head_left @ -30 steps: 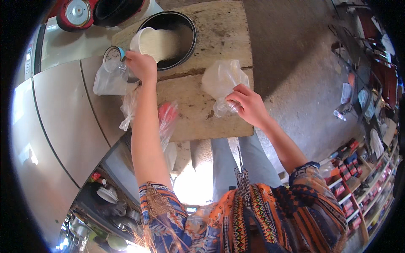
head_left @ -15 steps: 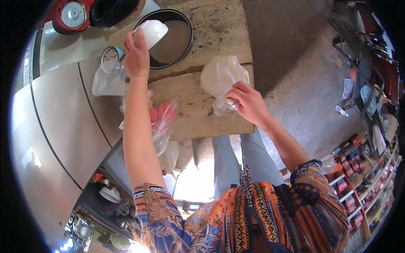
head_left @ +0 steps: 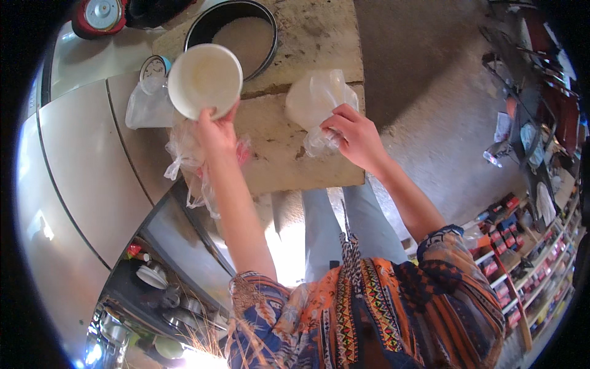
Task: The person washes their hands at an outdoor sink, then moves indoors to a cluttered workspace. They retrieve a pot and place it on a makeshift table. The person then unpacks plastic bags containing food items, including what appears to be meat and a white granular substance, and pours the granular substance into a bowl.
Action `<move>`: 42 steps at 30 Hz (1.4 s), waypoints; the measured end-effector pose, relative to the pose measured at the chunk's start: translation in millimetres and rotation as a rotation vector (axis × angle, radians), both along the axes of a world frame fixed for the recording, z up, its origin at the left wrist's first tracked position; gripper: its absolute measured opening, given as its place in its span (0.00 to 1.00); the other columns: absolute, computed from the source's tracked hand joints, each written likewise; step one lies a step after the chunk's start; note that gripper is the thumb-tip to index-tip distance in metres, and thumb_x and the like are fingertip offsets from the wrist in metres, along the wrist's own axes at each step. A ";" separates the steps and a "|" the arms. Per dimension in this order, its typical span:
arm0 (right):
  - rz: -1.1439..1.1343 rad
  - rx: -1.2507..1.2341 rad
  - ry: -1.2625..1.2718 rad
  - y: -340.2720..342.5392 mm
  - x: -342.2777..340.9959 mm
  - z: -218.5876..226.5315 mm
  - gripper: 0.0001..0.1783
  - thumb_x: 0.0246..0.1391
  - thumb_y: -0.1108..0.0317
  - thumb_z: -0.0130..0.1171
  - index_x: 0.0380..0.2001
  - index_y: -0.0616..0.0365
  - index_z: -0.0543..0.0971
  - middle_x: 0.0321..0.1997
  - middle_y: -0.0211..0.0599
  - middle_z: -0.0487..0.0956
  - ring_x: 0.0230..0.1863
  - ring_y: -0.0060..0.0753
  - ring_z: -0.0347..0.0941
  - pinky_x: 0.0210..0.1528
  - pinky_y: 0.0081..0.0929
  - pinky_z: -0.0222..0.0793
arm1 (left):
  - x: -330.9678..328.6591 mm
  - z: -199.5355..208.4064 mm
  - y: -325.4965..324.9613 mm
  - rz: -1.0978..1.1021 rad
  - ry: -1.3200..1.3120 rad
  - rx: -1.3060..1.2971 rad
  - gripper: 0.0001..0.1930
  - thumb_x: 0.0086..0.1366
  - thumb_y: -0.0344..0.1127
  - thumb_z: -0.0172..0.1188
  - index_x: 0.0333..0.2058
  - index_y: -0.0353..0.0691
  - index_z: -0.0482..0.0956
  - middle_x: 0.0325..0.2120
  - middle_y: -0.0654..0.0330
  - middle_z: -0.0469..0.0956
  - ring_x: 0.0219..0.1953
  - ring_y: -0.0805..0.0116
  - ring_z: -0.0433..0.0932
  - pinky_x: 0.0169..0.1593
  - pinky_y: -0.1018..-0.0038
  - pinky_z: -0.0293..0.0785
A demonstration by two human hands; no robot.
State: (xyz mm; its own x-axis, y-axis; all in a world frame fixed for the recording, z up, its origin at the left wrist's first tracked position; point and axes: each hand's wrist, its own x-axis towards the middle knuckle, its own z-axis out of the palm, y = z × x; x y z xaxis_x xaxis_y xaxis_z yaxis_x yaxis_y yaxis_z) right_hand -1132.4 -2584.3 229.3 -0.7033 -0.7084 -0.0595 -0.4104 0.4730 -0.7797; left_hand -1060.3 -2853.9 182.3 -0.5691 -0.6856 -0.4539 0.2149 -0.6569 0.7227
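A white bowl point(head_left: 206, 77) is gripped at its near rim by my left hand point(head_left: 216, 130), its nearly bare inside facing up. It overlaps the near edge of a dark round pot point(head_left: 195, 32), which holds a layer of pale, grainy stuff point(head_left: 246, 44). Over the table's right side, my right hand point(head_left: 357, 136) pinches the gathered neck of a clear plastic bag point(head_left: 319, 98). The bag rests on the wooden table point(head_left: 276, 169); something whitish shows in it, though I cannot make out what.
Left of the bowl stand a blue-rimmed cup point(head_left: 155, 67) and a clear bag point(head_left: 147, 104). Knotted bags with something red point(head_left: 243, 152) lie at the table's left edge, beside a pale metal appliance point(head_left: 74, 147). Far right is a shelf of small packages point(head_left: 522, 264).
My left hand has drawn the bowl from over the pot toward me and turned it from tipped to upright. My right hand keeps its hold on the bag.
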 end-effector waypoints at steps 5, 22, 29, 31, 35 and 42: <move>0.018 0.023 0.044 0.2 0.9 -7.4 0.10 0.42 0.78 0.59 0.30 0.55 0.76 0.35 0.37 0.72 0.34 0.39 0.73 0.34 0.29 0.70 | 76.9 -45.2 82.5 0.120 -0.047 0.494 0.25 0.58 0.25 0.46 0.56 0.34 0.56 0.51 0.46 0.65 0.52 0.49 0.68 0.49 0.53 0.75; -0.127 -0.087 -0.137 -10.3 26.8 -14.3 0.07 0.45 0.77 0.60 0.30 0.56 0.78 0.32 0.36 0.72 0.30 0.34 0.72 0.31 0.25 0.68 | 147.1 -132.2 180.8 0.214 -0.365 0.431 0.22 0.61 0.29 0.53 0.53 0.40 0.61 0.47 0.53 0.65 0.47 0.59 0.69 0.49 0.60 0.75; 0.049 -0.051 -0.169 -9.8 30.6 19.2 0.07 0.43 0.78 0.61 0.29 0.59 0.78 0.32 0.35 0.71 0.29 0.28 0.71 0.29 0.22 0.67 | 154.1 -92.4 225.3 -0.302 -0.660 -0.527 0.42 0.48 0.33 0.67 0.59 0.37 0.52 0.56 0.50 0.54 0.55 0.55 0.59 0.54 0.62 0.66; 0.082 -0.031 -0.167 -8.9 35.1 29.8 0.07 0.43 0.78 0.62 0.28 0.59 0.78 0.31 0.35 0.71 0.28 0.28 0.71 0.28 0.22 0.66 | 138.5 -73.3 216.9 -0.430 -0.655 -0.807 0.47 0.45 0.33 0.68 0.61 0.37 0.49 0.57 0.47 0.54 0.58 0.48 0.56 0.60 0.57 0.57; 0.104 -0.010 -0.195 -8.7 45.2 55.7 0.06 0.41 0.79 0.63 0.27 0.60 0.78 0.29 0.35 0.72 0.27 0.28 0.71 0.27 0.22 0.66 | 129.6 -67.1 204.2 -0.458 -0.561 -0.925 0.52 0.41 0.36 0.71 0.62 0.34 0.46 0.60 0.44 0.50 0.61 0.45 0.52 0.63 0.57 0.49; 0.377 -0.113 -0.185 -10.0 75.0 91.4 0.07 0.36 0.73 0.67 0.23 0.55 0.80 0.24 0.31 0.71 0.23 0.26 0.70 0.22 0.21 0.64 | 139.2 -70.6 189.7 -0.566 -0.419 -1.051 0.51 0.43 0.40 0.69 0.61 0.33 0.46 0.60 0.44 0.51 0.62 0.45 0.50 0.63 0.56 0.49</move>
